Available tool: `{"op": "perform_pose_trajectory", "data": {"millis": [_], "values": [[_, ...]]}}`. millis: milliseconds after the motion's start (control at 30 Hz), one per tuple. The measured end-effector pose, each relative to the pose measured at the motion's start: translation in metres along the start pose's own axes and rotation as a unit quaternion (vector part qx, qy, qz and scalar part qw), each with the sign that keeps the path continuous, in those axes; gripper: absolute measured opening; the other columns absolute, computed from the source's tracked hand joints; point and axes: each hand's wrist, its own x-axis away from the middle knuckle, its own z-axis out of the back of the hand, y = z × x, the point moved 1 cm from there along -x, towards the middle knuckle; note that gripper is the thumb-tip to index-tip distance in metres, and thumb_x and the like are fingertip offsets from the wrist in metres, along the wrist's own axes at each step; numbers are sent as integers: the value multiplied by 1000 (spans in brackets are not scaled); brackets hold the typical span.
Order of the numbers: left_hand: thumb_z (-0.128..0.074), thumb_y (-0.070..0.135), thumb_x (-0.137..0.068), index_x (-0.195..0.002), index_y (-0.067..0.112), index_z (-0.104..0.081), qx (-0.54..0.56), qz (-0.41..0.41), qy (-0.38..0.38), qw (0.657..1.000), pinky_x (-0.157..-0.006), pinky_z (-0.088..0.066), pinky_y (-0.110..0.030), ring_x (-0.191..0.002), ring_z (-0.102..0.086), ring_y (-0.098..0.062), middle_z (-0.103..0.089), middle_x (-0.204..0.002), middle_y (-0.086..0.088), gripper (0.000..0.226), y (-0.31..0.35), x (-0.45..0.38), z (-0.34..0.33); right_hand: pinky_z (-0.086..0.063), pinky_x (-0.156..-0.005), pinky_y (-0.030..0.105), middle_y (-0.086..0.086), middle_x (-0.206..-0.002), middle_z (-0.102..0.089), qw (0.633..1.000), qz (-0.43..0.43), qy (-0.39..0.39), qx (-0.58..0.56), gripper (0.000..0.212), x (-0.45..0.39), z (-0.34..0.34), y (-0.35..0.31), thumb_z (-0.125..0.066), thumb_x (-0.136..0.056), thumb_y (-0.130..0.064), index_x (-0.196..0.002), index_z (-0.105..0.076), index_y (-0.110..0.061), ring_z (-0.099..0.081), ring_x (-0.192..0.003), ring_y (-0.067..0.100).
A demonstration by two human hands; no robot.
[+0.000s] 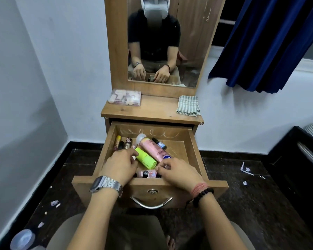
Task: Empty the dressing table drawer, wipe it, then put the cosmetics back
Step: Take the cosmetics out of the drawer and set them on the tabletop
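- At the far left of the pulled-out brown wooden drawer (pixel 193 141), slim yellow and dark cosmetic tubes (pixel 120 142) lie against its left wall.
- The left hand (pixel 120 166), a steel watch on its wrist, reaches into the drawer; its fingers are curled downward beside a lime-green cylindrical bottle (pixel 146 158), though I cannot tell whether they grip anything.
- A pink bottle with a white cap (pixel 151 147) lies diagonally just beside the green one, a small blue bottle (pixel 160 143) behind it.
- The right hand (pixel 177 171), fingertips drawn together, pinches at something small I cannot make out.
- On the tabletop, a clear plastic box (pixel 124 97) sits left and a folded striped cloth (pixel 188 105) right.
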Motion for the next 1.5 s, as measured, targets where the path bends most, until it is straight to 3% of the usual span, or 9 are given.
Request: {"op": "perform_pose_trajectory", "data": {"millis": [200,300,400,533,700,867,1133,1367,1500], "values": [[-61,29,-87,-116,33,-60,-15,-5,-40,999,-85,-52,-36,-98,-63,-23,-67,-107,4,29,-4,-11,1,-50,-77,32,-5,-99,-69,1000,8,-19,-21,21,-14,-5,10,-51,-89,-48,-92,-66,-34,-62,-90,16],[-61,29,-86,-114,32,-61,-22,-15,-30,999,-86,-52,-37,-100,-63,-24,-69,-107,1,28,-11,-18,3,-49,-72,28,-3,-87,-72,996,13,-49,-71,20,-18,3,12,-56,-92,-40,-87,-69,-26,-62,-73,9],[-61,29,-86,-112,31,-62,-23,-15,-30,999,-86,-52,-40,-100,-63,-25,-69,-104,-2,27,-17,-24,2,-45,-61,21,-6,-86,-68,996,8,9,-90,16,-26,7,17,-57,-91,-34,-78,-65,-30,-61,-69,6],[-60,36,-87,-118,34,-59,-38,-23,-58,997,-87,-51,-38,-101,-62,-22,-67,-107,4,31,-17,-26,-1,-54,-74,34,-8,-93,-67,994,-38,71,-73,9,-44,6,32,-60,-86,-38,-91,-62,-30,-64,-84,15],[-59,38,-89,-120,36,-57,-37,-27,-77,996,-83,-50,-31,-99,-62,-17,-66,-108,8,32,-14,-24,1,-47,-86,30,3,-122,-60,995,-90,-30,14,57,-61,6,30,-68,-82,-44,-129,-47,-19,-59,-107,20],[-59,36,-89,-120,35,-58,-13,-31,-74,997,-84,-50,-31,-98,-62,-16,-67,-107,8,31,-13,-19,5,-45,-83,28,4,-123,-60,991,-86,-60,80,63,-84,-3,24,-72,-76,-43,-130,-50,-20,-60,-107,24],[-59,36,-89,-121,33,-58,16,-29,-67,997,-82,-50,-30,-94,-62,-16,-65,-104,7,32,-14,-17,6,-57,-75,35,3,-90,-71,992,-54,108,43,16,-66,16,36,-64,-84,-24,-99,-69,-20,-67,-84,21],[-59,37,-89,-120,32,-58,9,-35,-65,997,-76,-48,-28,-78,-55,-14,-58,-90,11,32,-13,-18,6,-53,-71,37,-5,-77,-66,943,35,324,-59,19,-44,90,11,-67,-85,-34,-76,-63,-18,-63,-79,17],[-59,36,-89,-119,33,-58,20,-31,-68,997,-76,-51,-31,-74,-56,-13,-59,-88,13,31,-14,-20,5,-46,-63,25,-8,-74,-62,919,123,365,-80,16,-40,130,-22,-67,-86,-32,-78,-65,-18,-59,-76,11]]}}
